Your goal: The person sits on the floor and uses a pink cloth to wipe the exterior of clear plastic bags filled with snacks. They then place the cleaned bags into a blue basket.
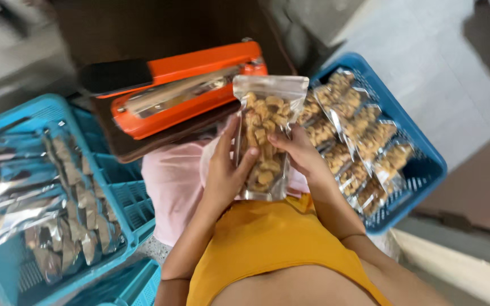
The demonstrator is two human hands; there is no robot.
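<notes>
A clear pouch of tan snack pieces [263, 127] stands upright between both my hands, just in front of my lap. My left hand [226, 170] grips its left side, thumb across the front. My right hand [300, 148] holds its right edge, fingers curled on the front. The pouch's flat top strip sits close to the jaw of an orange heat sealer [182, 90], which lies on a dark board with its black handle at the left.
A blue basket [421, 164] at my right holds several filled snack pouches [358, 136]. Another blue basket [7, 119] at my left holds several silvery pouches [58, 192]. A pink cloth [171, 181] lies under my hands. Pale floor lies beyond.
</notes>
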